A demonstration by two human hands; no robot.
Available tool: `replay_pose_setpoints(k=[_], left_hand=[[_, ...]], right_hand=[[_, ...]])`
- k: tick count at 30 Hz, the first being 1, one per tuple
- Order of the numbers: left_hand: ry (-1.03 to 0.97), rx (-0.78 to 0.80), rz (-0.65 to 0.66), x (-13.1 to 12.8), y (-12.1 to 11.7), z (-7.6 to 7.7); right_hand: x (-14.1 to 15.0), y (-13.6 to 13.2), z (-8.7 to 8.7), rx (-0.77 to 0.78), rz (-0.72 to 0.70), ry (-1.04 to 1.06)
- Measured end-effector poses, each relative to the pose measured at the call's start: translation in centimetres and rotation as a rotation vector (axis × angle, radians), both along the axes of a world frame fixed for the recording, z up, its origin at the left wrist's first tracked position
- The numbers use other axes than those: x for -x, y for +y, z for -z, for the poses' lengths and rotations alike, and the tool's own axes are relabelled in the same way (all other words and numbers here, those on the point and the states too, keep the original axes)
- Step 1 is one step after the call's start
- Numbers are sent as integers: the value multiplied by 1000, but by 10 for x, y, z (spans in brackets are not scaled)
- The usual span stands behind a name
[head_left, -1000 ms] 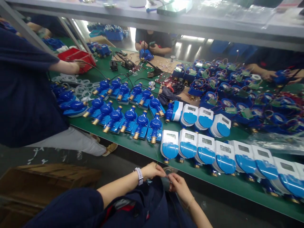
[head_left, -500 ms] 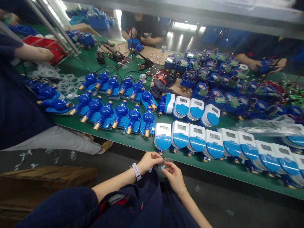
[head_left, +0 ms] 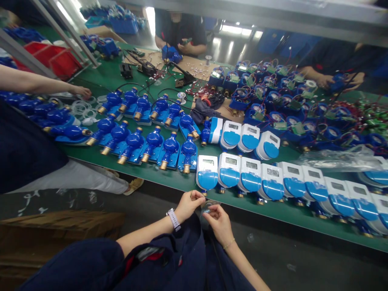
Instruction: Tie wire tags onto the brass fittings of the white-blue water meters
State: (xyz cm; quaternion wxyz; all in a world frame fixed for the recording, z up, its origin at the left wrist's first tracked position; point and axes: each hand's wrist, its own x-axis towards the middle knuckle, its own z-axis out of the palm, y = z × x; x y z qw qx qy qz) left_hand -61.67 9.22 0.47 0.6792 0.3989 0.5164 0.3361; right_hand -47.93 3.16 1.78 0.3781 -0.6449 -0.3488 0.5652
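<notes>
My left hand, with a pale watch band on the wrist, is just off the table's front edge, thumb and fingers pinched together. Whatever that pinch holds is too small to make out. To its right, my right hand is closed too, fingertips curled around something small with a light bluish glint that I cannot name. The two hands are a little apart. Right above them stands the nearest white-and-blue water meter, the left end of a front row of several meters. Neither hand touches it.
Blue meter bodies with brass ends lie in rows on the green table. Opened meters with wiring fill the back right. A plastic bag lies at right. A co-worker's arm reaches in at left; other people sit opposite.
My hands have moved slightly apart, the left a little up and left. The co-worker's arm at left has stretched out over the clear rings. One opposite person's raised hand has come down.
</notes>
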Motion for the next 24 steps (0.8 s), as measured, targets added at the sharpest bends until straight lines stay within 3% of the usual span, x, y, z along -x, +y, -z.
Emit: replay_pose_setpoints(k=[24], left_hand=[[4, -43, 59, -3, -5, -2]], right_hand=[[-1, -2, 5, -11, -26, -20]])
